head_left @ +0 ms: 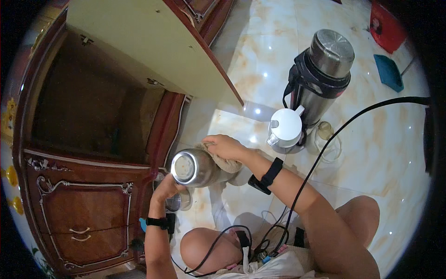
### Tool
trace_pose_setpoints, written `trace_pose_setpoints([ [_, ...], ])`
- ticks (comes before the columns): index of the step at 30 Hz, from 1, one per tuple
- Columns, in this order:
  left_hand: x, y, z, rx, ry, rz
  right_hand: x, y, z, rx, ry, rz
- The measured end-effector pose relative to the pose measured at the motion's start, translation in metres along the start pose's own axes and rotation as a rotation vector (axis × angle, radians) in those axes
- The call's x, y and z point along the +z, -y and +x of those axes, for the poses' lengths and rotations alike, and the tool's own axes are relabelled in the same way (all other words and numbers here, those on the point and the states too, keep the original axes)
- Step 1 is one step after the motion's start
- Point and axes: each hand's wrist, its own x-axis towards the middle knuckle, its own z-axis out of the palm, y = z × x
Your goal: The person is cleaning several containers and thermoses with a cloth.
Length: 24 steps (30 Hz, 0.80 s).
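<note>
Around the polished marble floor [278, 56], beside an open wooden cabinet [93, 116].

A tall steel thermos [325, 69] with a black strap stood on the pale tiles, and a white kettle [285, 128] sat just in front of it, touching its base. A small clear glass jar [325, 132] stood right beside them. The cabinet's cream-coloured door [153, 46] hung wide open over a dark hollow, with a carved drawer front [79, 211] below. A teal dustpan [388, 72] and something red [388, 25] lay well apart near the far edge.

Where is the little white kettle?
The white kettle stands on the tiled floor, right of centre, against the tall steel flask.
</note>
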Motion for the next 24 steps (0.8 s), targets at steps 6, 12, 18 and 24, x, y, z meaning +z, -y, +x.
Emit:
trace_pose_setpoints([
  [6,-0.001,0.026,-0.025,-0.006,-0.401,0.134,0.055,0.005,-0.042,0.001,-0.395,0.249],
  [12,0.009,-0.062,-0.031,-0.205,-0.832,-0.686,0.087,-0.007,-0.071,-0.161,-0.762,0.259],
  [18,0.016,-0.075,-0.018,-0.173,-0.636,0.107,0.101,0.006,-0.088,-0.211,-0.618,0.137],
  [24,-0.007,-0.063,-0.023,0.013,-0.359,0.011,0.075,0.014,-0.064,-0.15,-0.569,0.085],
])
